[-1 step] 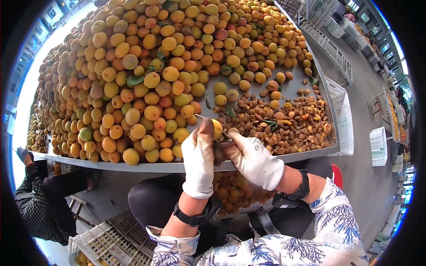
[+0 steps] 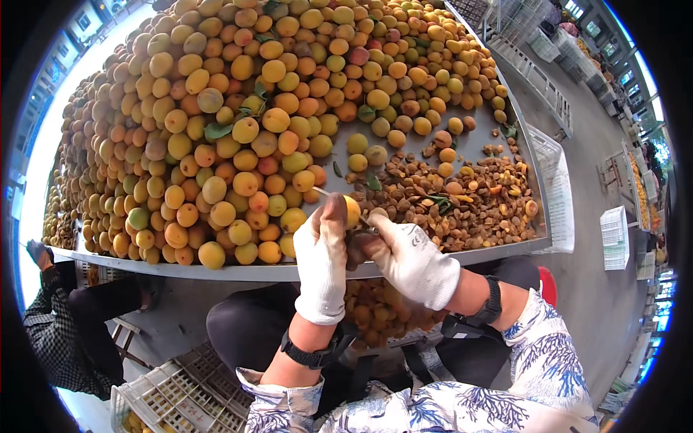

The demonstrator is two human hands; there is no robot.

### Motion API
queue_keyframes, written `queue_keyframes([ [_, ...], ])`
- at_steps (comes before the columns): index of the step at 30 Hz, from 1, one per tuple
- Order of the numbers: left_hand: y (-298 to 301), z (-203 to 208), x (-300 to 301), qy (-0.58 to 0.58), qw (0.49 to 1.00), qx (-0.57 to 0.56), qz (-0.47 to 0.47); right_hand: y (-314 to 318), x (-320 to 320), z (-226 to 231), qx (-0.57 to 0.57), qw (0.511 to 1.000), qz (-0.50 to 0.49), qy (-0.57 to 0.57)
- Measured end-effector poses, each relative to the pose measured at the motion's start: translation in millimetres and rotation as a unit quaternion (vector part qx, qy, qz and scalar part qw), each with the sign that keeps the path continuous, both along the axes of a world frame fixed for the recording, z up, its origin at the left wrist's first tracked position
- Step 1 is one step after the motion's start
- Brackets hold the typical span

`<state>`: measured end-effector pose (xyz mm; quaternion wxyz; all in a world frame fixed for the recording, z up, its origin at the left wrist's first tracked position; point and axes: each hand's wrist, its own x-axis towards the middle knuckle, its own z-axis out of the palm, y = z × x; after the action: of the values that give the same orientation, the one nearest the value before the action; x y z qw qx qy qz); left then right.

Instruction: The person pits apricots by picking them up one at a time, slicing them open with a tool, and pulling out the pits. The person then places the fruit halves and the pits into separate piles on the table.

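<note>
My left hand [image 2: 326,252], in a white glove with brown-stained fingertips, is closed on a yellow apricot [image 2: 351,211] just over the table's near edge. A thin pale metal piece [image 2: 321,191] juts out beside its thumb; where it leads is hidden. My right hand [image 2: 408,256], gloved the same way, is pressed up against the apricot's right side. Its fingers pinch together on something small and dark that I cannot make out. Ahead and to the left rises a large heap of apricots [image 2: 245,130]. Brown apricot pits [image 2: 462,209] lie spread right of my hands.
The metal table [image 2: 346,144] has a raised rim. Below my hands, a container holds more apricots [image 2: 382,310]. A white plastic crate [image 2: 188,390] stands at lower left, another crate [image 2: 554,187] against the table's right side. At far left, another person's sleeve [image 2: 65,325] shows.
</note>
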<state>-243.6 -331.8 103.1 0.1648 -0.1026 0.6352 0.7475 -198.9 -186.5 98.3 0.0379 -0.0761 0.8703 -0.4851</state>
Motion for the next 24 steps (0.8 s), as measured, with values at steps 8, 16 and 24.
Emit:
queue_keyframes([
  [8,-11.0,15.3,-1.9,-0.017,0.998,0.063,-0.004,-8.2,-11.5,4.1,-0.056,0.998,0.021,-0.008],
  [16,-14.9,11.5,-1.3,0.030,0.998,0.049,-0.041,-1.1,-3.2,14.1,-0.425,0.841,0.017,-0.335],
  [24,-30.7,-1.7,-7.1,0.009,0.986,0.166,-0.025,31.6,-12.6,13.2,-0.260,0.911,0.059,-0.313],
])
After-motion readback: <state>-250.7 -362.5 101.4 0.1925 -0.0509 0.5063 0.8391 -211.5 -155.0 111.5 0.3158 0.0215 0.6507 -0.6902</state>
